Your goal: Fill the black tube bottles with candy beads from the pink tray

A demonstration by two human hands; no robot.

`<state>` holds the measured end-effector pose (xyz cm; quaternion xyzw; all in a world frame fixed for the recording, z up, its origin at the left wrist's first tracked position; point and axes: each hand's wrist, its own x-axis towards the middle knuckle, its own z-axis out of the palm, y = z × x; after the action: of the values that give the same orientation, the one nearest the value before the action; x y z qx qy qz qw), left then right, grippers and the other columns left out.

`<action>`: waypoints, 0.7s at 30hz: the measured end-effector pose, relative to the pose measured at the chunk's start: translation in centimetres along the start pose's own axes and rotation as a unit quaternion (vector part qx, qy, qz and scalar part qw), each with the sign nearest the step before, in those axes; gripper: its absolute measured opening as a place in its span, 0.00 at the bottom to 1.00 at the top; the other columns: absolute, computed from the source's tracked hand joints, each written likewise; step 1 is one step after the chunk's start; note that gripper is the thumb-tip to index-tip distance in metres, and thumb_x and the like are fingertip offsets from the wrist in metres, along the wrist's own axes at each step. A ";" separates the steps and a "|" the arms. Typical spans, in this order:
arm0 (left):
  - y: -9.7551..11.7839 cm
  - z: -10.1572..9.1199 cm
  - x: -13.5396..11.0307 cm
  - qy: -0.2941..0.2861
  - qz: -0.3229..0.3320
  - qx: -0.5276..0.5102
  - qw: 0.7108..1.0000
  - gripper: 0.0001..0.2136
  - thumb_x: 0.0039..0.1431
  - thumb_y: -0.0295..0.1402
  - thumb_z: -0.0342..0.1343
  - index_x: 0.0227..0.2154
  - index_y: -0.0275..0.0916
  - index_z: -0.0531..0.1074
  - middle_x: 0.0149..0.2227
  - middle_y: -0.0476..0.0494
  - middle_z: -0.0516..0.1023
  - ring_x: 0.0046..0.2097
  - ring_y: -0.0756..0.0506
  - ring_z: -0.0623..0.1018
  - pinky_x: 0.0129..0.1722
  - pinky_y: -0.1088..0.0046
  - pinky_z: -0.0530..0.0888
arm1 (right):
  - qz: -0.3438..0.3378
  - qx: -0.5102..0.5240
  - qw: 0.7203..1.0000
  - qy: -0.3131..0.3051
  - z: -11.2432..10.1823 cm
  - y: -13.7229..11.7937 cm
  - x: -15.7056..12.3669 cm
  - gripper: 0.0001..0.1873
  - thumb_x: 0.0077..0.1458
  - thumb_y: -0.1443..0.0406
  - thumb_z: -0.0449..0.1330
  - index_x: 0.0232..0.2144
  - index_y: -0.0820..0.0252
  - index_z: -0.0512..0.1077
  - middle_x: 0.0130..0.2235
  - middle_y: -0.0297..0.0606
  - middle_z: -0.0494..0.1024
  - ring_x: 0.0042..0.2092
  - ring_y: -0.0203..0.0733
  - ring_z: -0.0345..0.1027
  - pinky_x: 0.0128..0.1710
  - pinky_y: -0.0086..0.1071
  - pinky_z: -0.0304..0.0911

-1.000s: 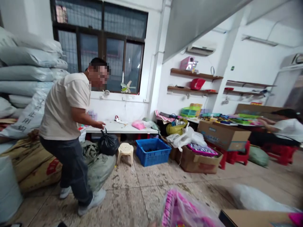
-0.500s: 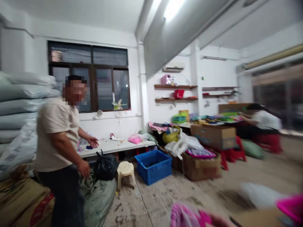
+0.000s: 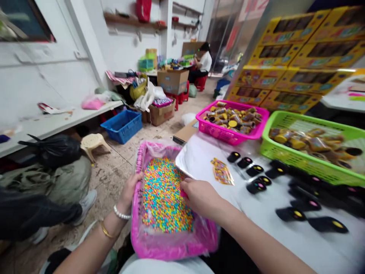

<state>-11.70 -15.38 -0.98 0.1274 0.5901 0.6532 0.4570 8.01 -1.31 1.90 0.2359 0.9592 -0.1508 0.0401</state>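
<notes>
A pink basket (image 3: 174,249), lined with clear plastic, stands in front of me. Many small colourful beads or candy balls (image 3: 165,198) fill its bottom. My left hand (image 3: 131,192), with a pearl bracelet at the wrist, grips the basket's left rim. Over the right side of the balls, my right hand (image 3: 198,196) is closed, fingers curled downward. A bit of pink shows at its fingertips; whether that is a small tool or part of the basket I cannot tell. The white table (image 3: 199,156) begins right beside that hand.
Black caps (image 3: 256,186) with coloured dots and printed wrappers (image 3: 221,171) lie on the table. A pink basket (image 3: 236,139) and a green basket (image 3: 308,161) hold small bottles. Yellow boxes (image 3: 285,76) are stacked behind. A stool (image 3: 92,141) and blue crate (image 3: 122,127) stand left; a person (image 3: 203,62) sits far off.
My view has swung down and to the right, bringing the basket of balls, the table and both my hands into sight. The standing person is now seen only by legs and shoes.
</notes>
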 end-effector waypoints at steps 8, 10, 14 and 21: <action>1.6 2.5 -0.9 0.034 0.041 0.045 0.998 0.23 0.44 0.45 0.67 0.41 0.35 0.76 0.35 0.47 0.81 0.42 0.39 0.80 0.44 0.66 0.76 | 0.065 0.055 0.996 -0.017 6.4 -0.4 0.6 0.07 0.59 0.71 0.58 0.38 0.63 0.76 0.40 0.45 0.80 0.41 0.45 0.76 0.39 0.32 0.66; 1.9 2.8 -1.1 0.036 0.031 0.045 0.998 0.24 0.44 0.44 0.67 0.43 0.36 0.75 0.36 0.48 0.81 0.42 0.39 0.80 0.44 0.65 0.77 | 0.058 0.202 0.977 0.050 7.5 -0.1 0.5 0.05 0.56 0.72 0.60 0.36 0.63 0.75 0.35 0.39 0.78 0.37 0.39 0.73 0.38 0.29 0.64; 1.8 2.7 -1.0 0.036 -0.005 0.032 0.999 0.26 0.44 0.43 0.66 0.46 0.37 0.73 0.35 0.49 0.81 0.41 0.40 0.80 0.45 0.65 0.77 | 0.037 0.506 0.854 0.117 7.9 1.1 -1.4 0.09 0.53 0.66 0.64 0.38 0.60 0.74 0.31 0.31 0.74 0.27 0.32 0.63 0.28 0.26 0.59; 2.4 3.2 -0.7 0.062 -0.002 0.093 0.994 0.24 0.42 0.46 0.66 0.40 0.37 0.74 0.35 0.48 0.80 0.46 0.39 0.78 0.51 0.62 0.75 | 0.030 0.578 0.793 0.190 6.6 2.0 -3.8 0.10 0.49 0.64 0.67 0.35 0.60 0.74 0.49 0.41 0.73 0.29 0.28 0.61 0.29 0.26 0.60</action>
<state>-10.12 -13.51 2.26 0.1271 0.6757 0.6017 0.4066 12.32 -3.33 -4.38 0.2672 0.6738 -0.6283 -0.2823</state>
